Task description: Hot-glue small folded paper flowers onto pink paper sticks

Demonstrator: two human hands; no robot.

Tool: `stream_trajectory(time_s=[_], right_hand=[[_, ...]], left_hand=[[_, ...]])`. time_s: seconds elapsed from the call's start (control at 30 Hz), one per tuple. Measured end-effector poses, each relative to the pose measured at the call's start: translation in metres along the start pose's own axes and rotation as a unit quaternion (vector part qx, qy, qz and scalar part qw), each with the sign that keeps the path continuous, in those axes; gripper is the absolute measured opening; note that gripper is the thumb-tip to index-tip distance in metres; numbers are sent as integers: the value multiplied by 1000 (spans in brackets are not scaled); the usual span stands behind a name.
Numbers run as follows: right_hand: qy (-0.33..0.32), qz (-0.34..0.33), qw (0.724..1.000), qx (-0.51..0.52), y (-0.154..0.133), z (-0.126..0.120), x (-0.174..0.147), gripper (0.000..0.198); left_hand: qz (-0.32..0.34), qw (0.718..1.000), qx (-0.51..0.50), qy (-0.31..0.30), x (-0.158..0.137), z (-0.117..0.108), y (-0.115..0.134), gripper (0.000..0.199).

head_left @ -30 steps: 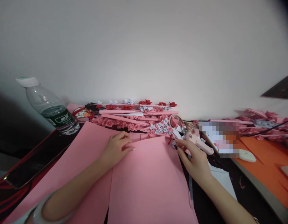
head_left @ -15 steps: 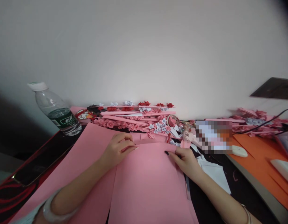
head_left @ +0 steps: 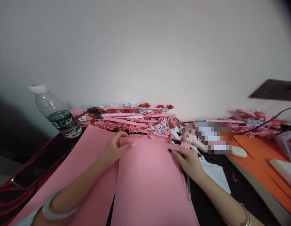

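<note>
A long pink paper sheet (head_left: 150,182) lies in front of me, its far edge raised and curving. My left hand (head_left: 117,147) pinches that edge near its left corner, thumb on top and fingers behind. At the right corner my right hand (head_left: 188,158) grips the same sheet between thumb and fingers, a dark nail showing on the thumb. Under my left forearm rests another pink sheet (head_left: 89,163). The fingers behind the raised edge are partly hidden.
A water bottle (head_left: 63,121) and a dark phone (head_left: 39,166) are at the left. Folded paper flowers (head_left: 133,127) line the wall. A pink glue gun (head_left: 194,141), white paper pieces (head_left: 216,172), a white mouse (head_left: 238,151) and orange sheets (head_left: 258,163) lie to the right.
My left hand has shifted slightly left to the sheet's corner, and its far edge now lifts higher. My right hand keeps its grip, moved slightly right.
</note>
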State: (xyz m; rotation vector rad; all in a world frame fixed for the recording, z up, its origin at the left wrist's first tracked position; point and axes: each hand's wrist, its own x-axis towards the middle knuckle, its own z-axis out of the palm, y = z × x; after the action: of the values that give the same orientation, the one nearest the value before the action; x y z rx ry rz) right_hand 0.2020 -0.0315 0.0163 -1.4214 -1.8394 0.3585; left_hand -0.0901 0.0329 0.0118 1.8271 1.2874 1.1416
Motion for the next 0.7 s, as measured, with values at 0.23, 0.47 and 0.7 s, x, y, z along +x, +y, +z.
stream_trajectory(time_s=[0.23,0.47,0.7], right_hand=[[91,35,995,-6,-1,-2,-1,27],[108,39,992,53,-11,-6,0,29],[-61,-85,993,50,-17,-2,-6,54]], left_hand=[[-206,921,-259,-204,-6,0,19,47],[-262,883,-311,-235,-15,7,24,44],[-222,896,-329,-198,-11,11,15,46]])
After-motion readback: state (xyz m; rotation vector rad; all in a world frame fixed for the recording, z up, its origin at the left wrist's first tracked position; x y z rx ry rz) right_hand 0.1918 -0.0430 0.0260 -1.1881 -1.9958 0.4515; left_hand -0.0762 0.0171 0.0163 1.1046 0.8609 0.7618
